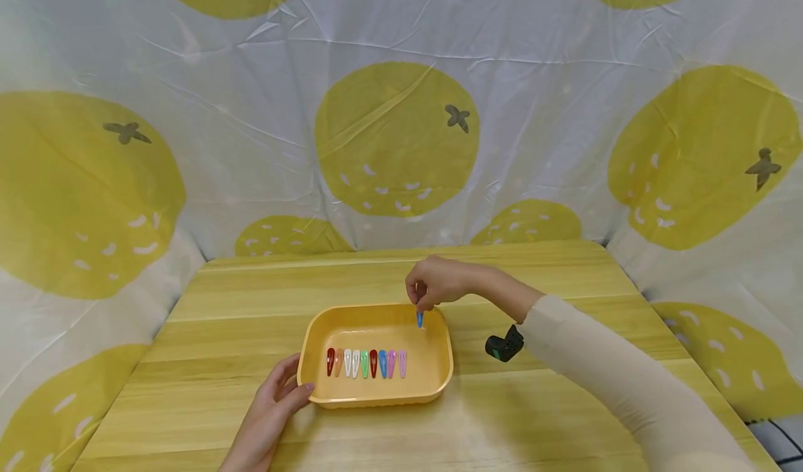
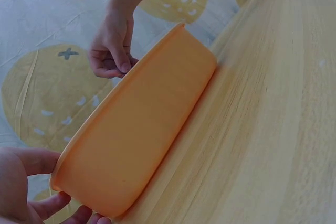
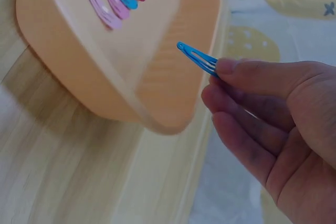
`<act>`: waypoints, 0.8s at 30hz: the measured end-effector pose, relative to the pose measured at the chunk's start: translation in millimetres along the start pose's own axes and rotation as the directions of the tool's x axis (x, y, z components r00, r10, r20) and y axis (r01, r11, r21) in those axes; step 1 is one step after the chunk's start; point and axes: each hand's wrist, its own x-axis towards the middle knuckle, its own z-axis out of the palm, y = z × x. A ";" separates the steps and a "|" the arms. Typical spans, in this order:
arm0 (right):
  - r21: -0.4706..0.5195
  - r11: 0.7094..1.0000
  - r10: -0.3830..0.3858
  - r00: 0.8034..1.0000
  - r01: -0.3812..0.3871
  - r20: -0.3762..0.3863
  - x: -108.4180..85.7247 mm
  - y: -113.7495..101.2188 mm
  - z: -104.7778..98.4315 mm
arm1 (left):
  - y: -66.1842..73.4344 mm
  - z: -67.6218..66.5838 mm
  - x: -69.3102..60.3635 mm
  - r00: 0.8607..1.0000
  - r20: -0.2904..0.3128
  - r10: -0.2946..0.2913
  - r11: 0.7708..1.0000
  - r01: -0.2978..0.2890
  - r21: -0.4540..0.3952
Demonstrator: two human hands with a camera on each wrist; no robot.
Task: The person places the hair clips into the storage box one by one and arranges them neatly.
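An orange-yellow plastic tray [image 1: 376,397] stands on the table. Inside it, several snap hair clips [image 1: 365,364] lie side by side in a row: red, orange, white, green, blue, pink and light purple. My left hand [image 1: 276,399] grips the tray's left end, thumb at the rim and fingers along the outer wall. Over the far right corner of the tray, my right hand [image 1: 439,280] pinches a blue hair clip [image 3: 195,59] between thumb and finger. That clip points down into the tray, apart from the row. From the left wrist view, the tray's side wall hides the clips.
Beneath everything is a wood-grain table [image 1: 213,360]. A white cloth with yellow fruit prints [image 1: 396,137] hangs behind and along both sides. A small black device [image 1: 505,344] sits at the right wrist, beside the sleeve [image 1: 615,367].
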 end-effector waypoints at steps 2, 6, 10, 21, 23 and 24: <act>0.005 1.000 0.004 1.000 -0.004 0.025 4.2 -3.6 1.7 | 0.6 0.1 -0.4 1.000 0.000 -0.005 1.000 0.005 -0.003; -0.003 1.000 0.028 0.996 -0.027 0.087 12.0 -7.9 8.1 | 1.3 0.2 0.0 1.000 0.005 -0.013 1.000 0.013 -0.007; -0.021 0.999 0.036 0.988 -0.034 0.149 20.9 -8.7 17.9 | 1.5 0.1 0.0 1.000 0.008 -0.015 1.000 0.015 -0.007; -0.055 0.993 0.111 0.958 -0.100 0.264 40.6 -12.1 40.4 | 1.8 0.3 -0.4 1.000 0.010 -0.017 1.000 0.017 -0.006; -0.084 0.991 0.121 0.955 -0.101 0.271 43.6 -11.8 43.2 | 1.8 0.1 -0.2 1.000 0.009 -0.020 1.000 0.020 -0.006; -0.092 0.991 0.122 0.953 -0.100 0.277 44.7 -11.9 44.2 | 1.7 -0.1 -0.1 1.000 0.009 -0.020 1.000 0.020 -0.008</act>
